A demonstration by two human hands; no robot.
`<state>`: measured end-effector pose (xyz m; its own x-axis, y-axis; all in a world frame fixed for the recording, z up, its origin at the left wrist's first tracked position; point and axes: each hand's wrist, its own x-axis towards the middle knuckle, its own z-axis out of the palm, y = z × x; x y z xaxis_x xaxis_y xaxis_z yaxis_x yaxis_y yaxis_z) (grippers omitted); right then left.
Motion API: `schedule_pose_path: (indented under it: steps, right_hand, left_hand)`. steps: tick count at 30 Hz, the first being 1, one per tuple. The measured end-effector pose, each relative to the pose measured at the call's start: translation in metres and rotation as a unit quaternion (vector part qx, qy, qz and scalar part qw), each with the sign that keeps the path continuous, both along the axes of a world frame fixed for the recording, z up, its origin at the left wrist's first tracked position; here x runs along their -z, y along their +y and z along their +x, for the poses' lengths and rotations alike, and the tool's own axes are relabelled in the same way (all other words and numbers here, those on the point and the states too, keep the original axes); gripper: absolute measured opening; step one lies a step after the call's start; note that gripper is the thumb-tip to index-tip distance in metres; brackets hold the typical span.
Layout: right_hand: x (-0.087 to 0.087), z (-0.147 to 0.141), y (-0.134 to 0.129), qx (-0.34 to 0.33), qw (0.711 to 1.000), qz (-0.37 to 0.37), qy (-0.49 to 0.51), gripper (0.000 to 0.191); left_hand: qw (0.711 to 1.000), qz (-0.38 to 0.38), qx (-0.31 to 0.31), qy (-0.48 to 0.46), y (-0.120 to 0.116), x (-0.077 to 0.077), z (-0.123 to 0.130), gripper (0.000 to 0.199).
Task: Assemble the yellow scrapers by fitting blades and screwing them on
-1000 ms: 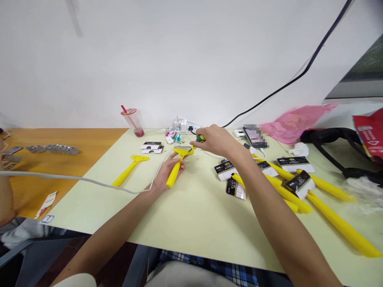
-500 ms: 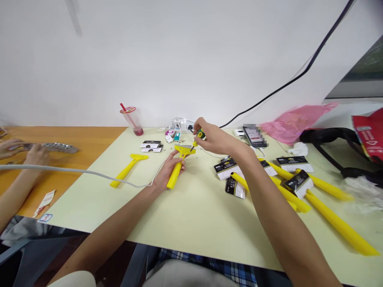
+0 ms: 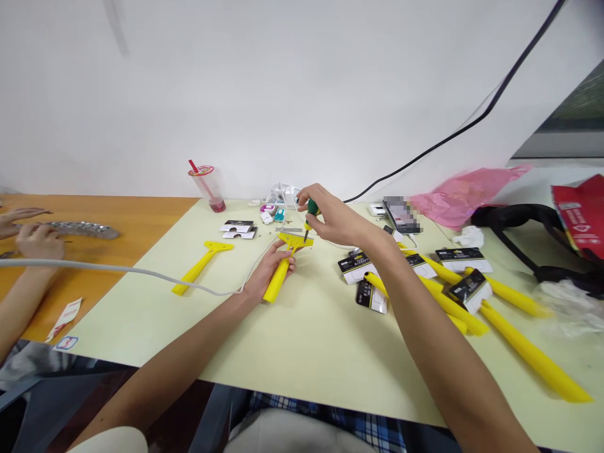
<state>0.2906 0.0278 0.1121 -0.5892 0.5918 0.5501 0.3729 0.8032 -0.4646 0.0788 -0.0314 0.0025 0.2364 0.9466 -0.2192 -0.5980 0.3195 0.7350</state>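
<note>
A yellow scraper (image 3: 278,277) is in my left hand (image 3: 270,272), its fingers wrapped round the handle just below the wide head. My right hand (image 3: 330,217) is closed round a screwdriver (image 3: 312,207) with a green and yellow handle. The screwdriver stands nearly upright, its tip at the right end of the scraper's head. A second yellow scraper (image 3: 201,267) lies on the table to the left. Several more yellow scrapers (image 3: 533,352) with black and white cards (image 3: 358,267) lie on the right, partly behind my right forearm.
At the back stand a cup with a red straw (image 3: 210,189), a power strip (image 3: 283,194) and a phone (image 3: 401,214). A pink bag (image 3: 465,195) and black straps (image 3: 519,242) lie right. A white cable (image 3: 141,270) crosses the left. Another person's hands (image 3: 40,242) are far left.
The screwdriver has tilted more upright, with its tip at the right end of the scraper's head. The held scraper has shifted slightly right and down. The other person's hands have moved.
</note>
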Motion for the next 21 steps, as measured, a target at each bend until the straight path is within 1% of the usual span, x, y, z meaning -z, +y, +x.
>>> schedule_pose_path:
  steps: [3, 6, 9, 10, 13, 15, 18, 20, 21]
  right_hand:
    - [-0.0013, -0.0027, 0.0003, 0.002, 1.000, 0.008, 0.016, 0.014]
    - [-0.0029, -0.0047, -0.0020, 0.031, 0.999, 0.024, -0.012, 0.012]
    - [-0.0005, -0.0040, -0.0017, 0.051, 0.998, 0.032, -0.035, 0.010]
    - [0.0008, -0.0032, -0.0006, 0.047, 0.998, 0.030, -0.033, 0.011]
    - [0.0029, -0.0016, 0.0029, 0.010, 1.000, 0.024, -0.014, 0.021]
    - [0.0013, -0.0022, 0.0027, 0.006, 1.000, 0.026, -0.003, 0.021]
    - [-0.0022, -0.0046, -0.0020, 0.043, 0.998, 0.027, -0.023, 0.012]
    - [-0.0022, -0.0057, -0.0049, 0.064, 0.997, 0.019, -0.044, 0.013]
    - [-0.0013, -0.0057, -0.0056, 0.063, 0.997, 0.014, -0.048, 0.015]
  left_hand:
    - [1.000, 0.002, -0.008, -0.021, 0.0015, 0.0019, -0.0010, 0.062]
    - [0.999, 0.003, -0.006, -0.033, 0.0013, 0.0031, -0.0016, 0.062]
    - [0.999, -0.002, 0.003, -0.037, 0.0013, 0.0033, -0.0017, 0.061]
    - [0.999, -0.003, 0.004, -0.039, 0.0014, 0.0032, -0.0018, 0.061]
    - [0.999, -0.008, 0.002, -0.051, 0.0018, 0.0022, -0.0018, 0.061]
    - [0.998, -0.009, -0.003, -0.055, 0.0015, 0.0013, -0.0016, 0.061]
    - [0.999, -0.006, -0.001, -0.051, 0.0008, 0.0004, -0.0013, 0.062]
    - [0.999, -0.004, 0.001, -0.047, 0.0009, 0.0006, -0.0013, 0.063]
    - [0.999, -0.004, 0.000, -0.046, 0.0013, 0.0010, -0.0015, 0.063]
